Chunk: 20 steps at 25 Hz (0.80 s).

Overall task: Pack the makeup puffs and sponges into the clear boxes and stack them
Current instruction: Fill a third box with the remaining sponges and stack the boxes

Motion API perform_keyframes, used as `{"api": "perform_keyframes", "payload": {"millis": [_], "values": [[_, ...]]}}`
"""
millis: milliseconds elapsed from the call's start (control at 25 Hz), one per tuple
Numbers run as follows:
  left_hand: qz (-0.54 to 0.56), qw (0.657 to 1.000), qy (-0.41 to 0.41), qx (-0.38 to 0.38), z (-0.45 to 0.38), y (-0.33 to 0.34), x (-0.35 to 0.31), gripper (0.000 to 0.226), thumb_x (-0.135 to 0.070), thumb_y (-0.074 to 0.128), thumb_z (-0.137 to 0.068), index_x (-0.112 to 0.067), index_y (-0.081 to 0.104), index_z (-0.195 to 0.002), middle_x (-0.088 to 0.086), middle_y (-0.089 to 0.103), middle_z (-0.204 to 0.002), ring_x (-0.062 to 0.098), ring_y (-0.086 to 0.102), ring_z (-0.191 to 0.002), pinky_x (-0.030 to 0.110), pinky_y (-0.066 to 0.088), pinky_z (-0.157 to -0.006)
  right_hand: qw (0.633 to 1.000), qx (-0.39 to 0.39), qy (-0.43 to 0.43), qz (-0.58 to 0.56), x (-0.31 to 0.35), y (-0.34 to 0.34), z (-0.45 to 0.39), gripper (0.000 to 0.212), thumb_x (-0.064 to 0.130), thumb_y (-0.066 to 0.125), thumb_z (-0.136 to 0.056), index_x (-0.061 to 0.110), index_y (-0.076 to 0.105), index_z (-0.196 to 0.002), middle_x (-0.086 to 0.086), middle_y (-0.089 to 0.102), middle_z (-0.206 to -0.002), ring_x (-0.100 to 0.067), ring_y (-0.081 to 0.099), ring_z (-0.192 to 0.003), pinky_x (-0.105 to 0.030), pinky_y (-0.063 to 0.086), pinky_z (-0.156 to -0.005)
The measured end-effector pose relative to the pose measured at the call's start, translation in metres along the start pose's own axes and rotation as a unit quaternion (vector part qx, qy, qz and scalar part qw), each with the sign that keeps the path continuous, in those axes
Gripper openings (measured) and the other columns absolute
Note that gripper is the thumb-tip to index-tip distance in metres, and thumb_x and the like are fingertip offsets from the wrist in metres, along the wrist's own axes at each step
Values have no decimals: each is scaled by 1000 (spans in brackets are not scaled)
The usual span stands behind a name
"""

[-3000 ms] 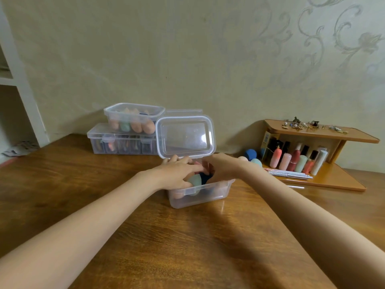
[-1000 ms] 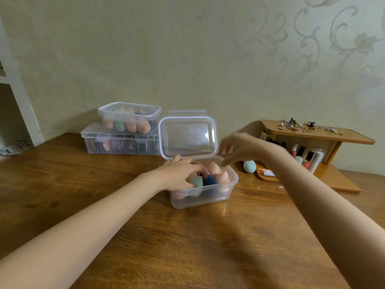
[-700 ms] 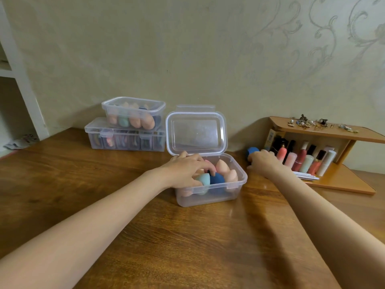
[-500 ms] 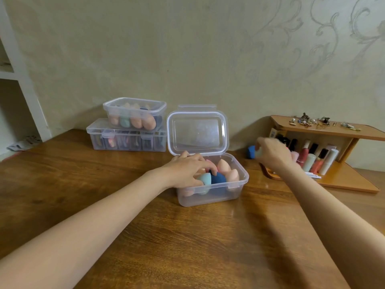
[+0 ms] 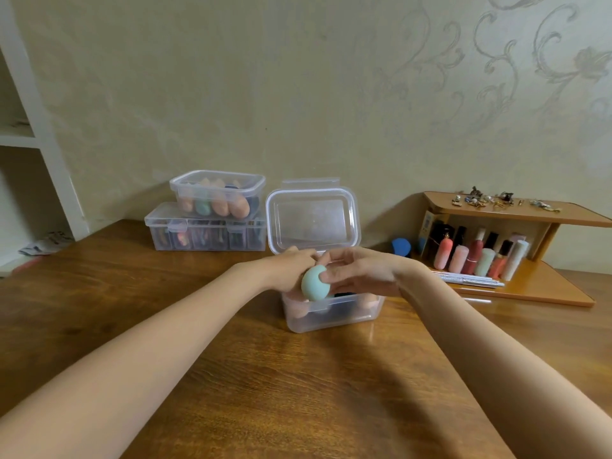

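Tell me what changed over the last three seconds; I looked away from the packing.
The right hand left the open box, reached right toward the wooden organizer, picked up the teal sponge and carried it back over the box. The left hand stayed at the box. The blue sponge and stacked boxes stayed put.

Head view, forward-down, near table (image 5: 298,392)

Beige wall (image 5: 265,77) with swirly embossed floral patterns on the right, a white shelf unit (image 5: 36,140) at left, and a glossy wooden table (image 5: 298,392) below.
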<state>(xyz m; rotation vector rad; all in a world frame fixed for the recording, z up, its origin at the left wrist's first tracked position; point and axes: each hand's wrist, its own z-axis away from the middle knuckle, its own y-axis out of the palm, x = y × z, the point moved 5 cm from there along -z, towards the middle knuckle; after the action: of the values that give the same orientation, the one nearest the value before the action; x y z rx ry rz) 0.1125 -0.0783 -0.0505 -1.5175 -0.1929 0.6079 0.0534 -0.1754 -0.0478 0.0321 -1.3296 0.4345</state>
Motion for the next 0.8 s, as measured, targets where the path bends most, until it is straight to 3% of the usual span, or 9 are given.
{"api": "perform_keyframes", "payload": {"millis": [160,280,400,520,640,760,800], "values": [[-33,999,10,-13,-12,1,13,36,-12,62,-87,-17,57,-122,-2,45,-130,20,45,-115,30,41,-96,991,-83,79,67,-3,-1,-14,29,20,62,-88,6,58,-113,-7,62,-116,-17,61,-103,-27,48,-96],[0,999,18,33,-13,-7,12,37,-12,63,-86,-13,59,-122,-3,43,-138,18,44,-122,30,40,-102,975,-128,111,146,-1,2,-14,9,22,65,-86,15,60,-87,-3,62,-107,-11,58,-90,-20,49,-82],[7,999,20,31,-11,-10,15,35,-14,60,-89,-15,60,-123,-4,45,-139,16,46,-123,26,37,-102,905,-157,130,374,-1,4,-25,20,34,67,-82,22,54,-73,-1,61,-95,-14,55,-87,-26,46,-84],[102,993,-34,-58,-9,-4,24,23,-11,53,-91,-18,61,-111,1,58,-119,21,55,-107,30,43,-94,864,-170,121,458,8,18,-38,30,36,65,-82,11,64,-99,-5,67,-93,-21,61,-89,-30,46,-82],[231,967,-64,-88,-6,-4,23,9,-12,47,-93,-18,50,-87,5,50,-96,19,46,-95,28,36,-83,862,-171,137,457,20,32,-45,38,19,60,-89,2,56,-122,-15,61,-123,-31,58,-114,-35,46,-82],[152,986,-44,-53,-3,-7,11,20,-5,54,-90,-21,48,-79,6,53,-96,20,49,-96,29,39,-85,887,-130,180,404,20,36,-44,38,13,57,-91,-5,53,-124,-20,57,-129,-32,62,-105,-30,50,-72],[129,990,-21,-56,-2,-7,9,13,-6,57,-88,-18,53,-85,8,58,-99,23,55,-98,33,44,-89,901,-91,202,373,21,33,-37,40,16,55,-92,-6,51,-126,-20,57,-130,-30,63,-101,-30,52,-79]]}}
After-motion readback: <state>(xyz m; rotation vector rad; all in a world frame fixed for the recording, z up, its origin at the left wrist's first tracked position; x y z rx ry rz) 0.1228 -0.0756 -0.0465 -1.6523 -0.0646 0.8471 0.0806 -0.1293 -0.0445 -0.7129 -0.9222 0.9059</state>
